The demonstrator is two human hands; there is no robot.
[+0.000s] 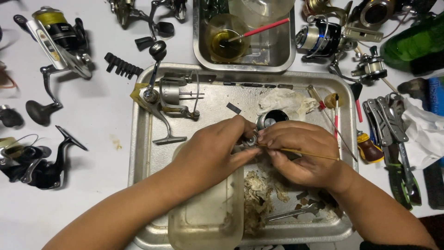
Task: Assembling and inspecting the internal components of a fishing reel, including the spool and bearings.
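At the frame's centre, a small round metal reel part (251, 139) is pinched in the closed fingers of the left hand (210, 150), while a thin wooden stick (305, 153) is gripped by the right hand (303, 153), its tip at the part. The work seems midway: beyond, on the metal tray (138, 139), a stripped reel body (169, 99) lies unassembled. Farther up, an oily cup (226, 41) sits in a smaller pan (199, 46).

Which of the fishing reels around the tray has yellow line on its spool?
The silver-and-black reel at top left; its spool carries yellow line, unlike the others.
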